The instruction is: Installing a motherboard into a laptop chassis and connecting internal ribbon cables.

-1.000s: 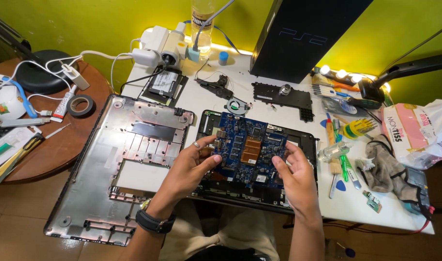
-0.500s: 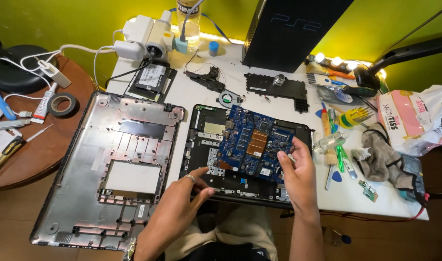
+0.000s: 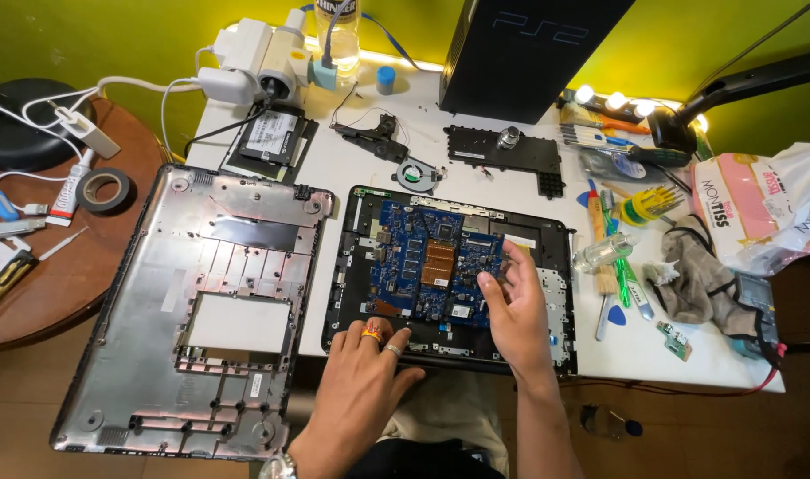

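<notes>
- Blue laptop motherboard [image 3: 427,266]: seated in black laptop base [image 3: 560,310] at near edge of white table [image 3: 352,168]; likely thin, stiff, light, fragile; best gripped by bare edges.
- Right hand [image 3: 516,310]: fingers spread, fingertips on board's right edge, not clamped.
- Left hand [image 3: 365,377]: fingers together, flat on base's near rim.
- Grey bottom cover [image 3: 201,310]: overhanging left edge.

My left grip [image 3: 362,377], with metal rings on two fingers, rests on the matt black plastic laptop chassis [image 3: 560,244]. My right grip [image 3: 514,306] touches the blue motherboard [image 3: 414,266], glossy with a ribbed copper heatsink [image 3: 439,263]. Beside it lies the bottom cover [image 3: 156,293], a dull grey metallic finish, scuffed. The surface [image 3: 476,177] is smooth white laminate. A grey cloth [image 3: 693,279] looks soft and crumpled; the round side table [image 3: 68,257] is polished brown wood.
</notes>
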